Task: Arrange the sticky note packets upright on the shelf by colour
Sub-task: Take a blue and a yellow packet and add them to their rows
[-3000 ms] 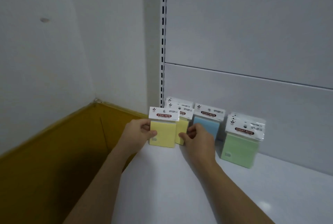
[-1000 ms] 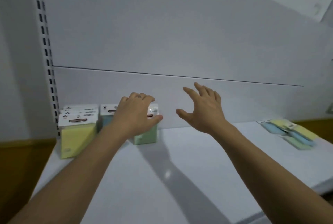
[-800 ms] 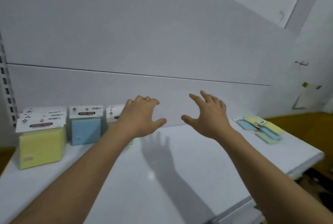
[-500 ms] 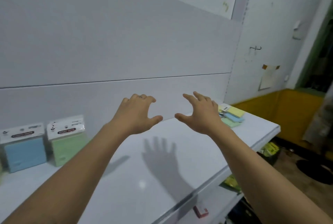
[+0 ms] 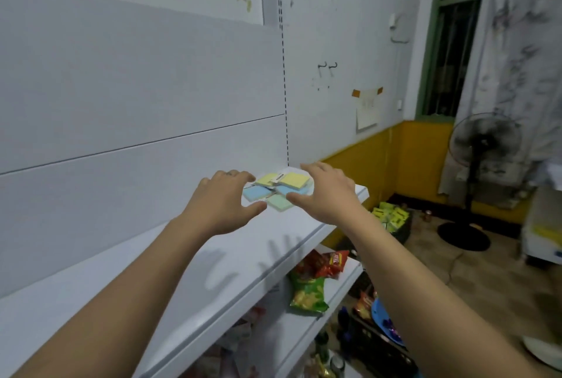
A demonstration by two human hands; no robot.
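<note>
Sticky note packets [image 5: 278, 189] lie flat in a loose, overlapping pile at the far right end of the white shelf [image 5: 213, 259], near its corner and just beside the slotted upright [image 5: 284, 88]. There are two yellow packets [image 5: 293, 180] at the back, blue packets [image 5: 257, 193] in the middle and a green packet [image 5: 279, 203] nearest the front edge. The left hand [image 5: 225, 204] hovers at the pile's near left, fingers spread and lightly bent, grasping nothing; its fingertips are near the blue packets, but whether they touch cannot be told. The right hand [image 5: 327, 195] is released too, fingers spread above the pile's right side, its thumb over the green packet. Both hands cast shadows on the shelf. Snack bags [image 5: 308, 289] lie on the lower shelf [image 5: 282, 335], and a pedestal fan [image 5: 483, 146] stands on the floor
</note>
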